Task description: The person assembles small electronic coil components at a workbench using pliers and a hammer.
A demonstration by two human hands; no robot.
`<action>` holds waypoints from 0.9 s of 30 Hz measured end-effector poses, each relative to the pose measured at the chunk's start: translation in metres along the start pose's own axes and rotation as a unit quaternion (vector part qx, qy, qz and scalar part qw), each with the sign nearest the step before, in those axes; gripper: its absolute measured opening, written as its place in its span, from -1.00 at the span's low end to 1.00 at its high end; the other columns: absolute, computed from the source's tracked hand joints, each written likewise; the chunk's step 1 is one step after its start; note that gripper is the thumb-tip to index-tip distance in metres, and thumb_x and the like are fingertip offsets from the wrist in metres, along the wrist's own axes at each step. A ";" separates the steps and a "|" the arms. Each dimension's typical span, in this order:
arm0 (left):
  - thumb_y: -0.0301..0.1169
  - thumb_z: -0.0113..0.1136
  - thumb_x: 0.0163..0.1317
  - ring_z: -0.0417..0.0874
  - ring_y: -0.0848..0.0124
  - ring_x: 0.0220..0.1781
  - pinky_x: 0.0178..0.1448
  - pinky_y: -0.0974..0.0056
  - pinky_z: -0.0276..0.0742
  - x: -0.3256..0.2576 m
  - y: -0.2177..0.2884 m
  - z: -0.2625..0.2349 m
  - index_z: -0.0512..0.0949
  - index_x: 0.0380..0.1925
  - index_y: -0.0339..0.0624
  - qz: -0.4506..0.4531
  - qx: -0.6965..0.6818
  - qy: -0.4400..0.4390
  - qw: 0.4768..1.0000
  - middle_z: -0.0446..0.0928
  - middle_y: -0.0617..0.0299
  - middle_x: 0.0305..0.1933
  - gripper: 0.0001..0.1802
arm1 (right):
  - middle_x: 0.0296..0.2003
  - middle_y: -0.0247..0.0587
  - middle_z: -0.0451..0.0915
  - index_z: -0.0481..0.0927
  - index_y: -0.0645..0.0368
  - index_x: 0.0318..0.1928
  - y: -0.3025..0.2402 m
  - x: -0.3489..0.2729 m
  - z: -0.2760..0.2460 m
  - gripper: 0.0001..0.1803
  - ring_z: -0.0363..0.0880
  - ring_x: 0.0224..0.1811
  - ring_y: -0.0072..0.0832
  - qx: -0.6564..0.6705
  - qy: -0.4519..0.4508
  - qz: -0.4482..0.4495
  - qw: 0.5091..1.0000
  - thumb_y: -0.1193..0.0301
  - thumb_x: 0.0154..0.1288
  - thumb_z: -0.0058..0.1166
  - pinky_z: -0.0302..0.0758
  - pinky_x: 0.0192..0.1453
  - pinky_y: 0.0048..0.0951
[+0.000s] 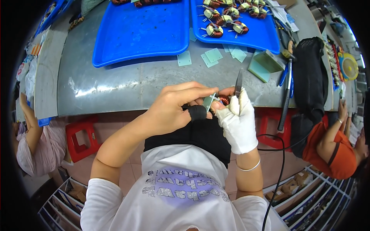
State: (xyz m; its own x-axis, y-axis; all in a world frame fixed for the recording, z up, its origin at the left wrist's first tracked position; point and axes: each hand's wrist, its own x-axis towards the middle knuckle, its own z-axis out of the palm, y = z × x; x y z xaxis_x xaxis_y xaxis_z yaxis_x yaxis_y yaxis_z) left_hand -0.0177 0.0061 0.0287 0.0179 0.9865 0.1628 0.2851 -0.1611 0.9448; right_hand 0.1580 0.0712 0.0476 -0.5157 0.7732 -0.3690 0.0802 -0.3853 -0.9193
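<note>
My left hand [169, 106], a black band wrapped round one finger, pinches a small pale-green insulating plate [208, 101] at its edges. Right behind the plate sits a copper-wound toroidal coil [224, 100], whose pale wire leads meet the plate. My right hand [238, 125], in a white glove with some fingertips bare, closes round a pair of tweezers [239, 82] that point away from me. Its thumb and a finger also press at the coil. Whether the leads pass through the plate is too small to tell.
Loose green plates [211, 57] lie beyond my hands, beside a stack of them [266, 63]. A blue tray [142, 38] stands far left; another blue tray [256, 36] holds several coils. Pliers [286, 75] and a black bag [310, 69] lie right. People sit on both sides.
</note>
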 end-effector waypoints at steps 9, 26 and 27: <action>-0.58 0.30 0.21 0.64 0.45 -0.17 0.00 0.38 0.58 0.010 0.002 -0.007 0.46 0.20 -0.36 -0.163 -0.280 0.014 0.946 0.61 0.11 -0.13 -0.48 | -0.15 -0.29 0.56 0.47 0.23 0.00 -0.002 0.001 -0.006 -0.53 0.53 -0.13 -0.64 -0.109 -0.028 -0.190 0.975 0.49 0.12 0.42 0.51 -0.02 -0.57; -0.56 0.50 -0.05 0.61 0.37 0.04 -0.06 0.35 0.66 0.016 -0.002 -0.008 0.58 0.13 -0.17 0.022 -0.051 -0.002 0.998 0.55 0.10 0.13 -0.36 | -0.44 -0.42 0.52 0.48 0.19 -0.15 -0.005 0.013 -0.008 -0.73 0.32 -0.58 -0.73 0.032 0.020 0.023 0.999 0.38 0.27 0.29 0.25 -0.55 -0.63; -0.57 0.51 -0.06 0.61 0.36 0.03 -0.08 0.35 0.66 0.016 -0.001 -0.008 0.59 0.12 -0.17 0.033 -0.046 -0.001 0.998 0.56 0.10 0.12 -0.37 | -0.45 -0.42 0.51 0.47 0.19 -0.16 -0.005 0.014 -0.009 -0.73 0.32 -0.59 -0.72 0.031 0.006 0.031 0.999 0.38 0.27 0.28 0.24 -0.56 -0.63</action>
State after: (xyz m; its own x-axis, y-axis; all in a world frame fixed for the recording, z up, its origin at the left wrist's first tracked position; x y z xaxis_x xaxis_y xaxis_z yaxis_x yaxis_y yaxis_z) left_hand -0.0252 0.0221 0.0324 0.0363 0.9739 0.2242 0.1933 -0.2269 0.9545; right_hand 0.1584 0.0886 0.0463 -0.5005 0.7528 -0.4277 0.0580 -0.4637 -0.8841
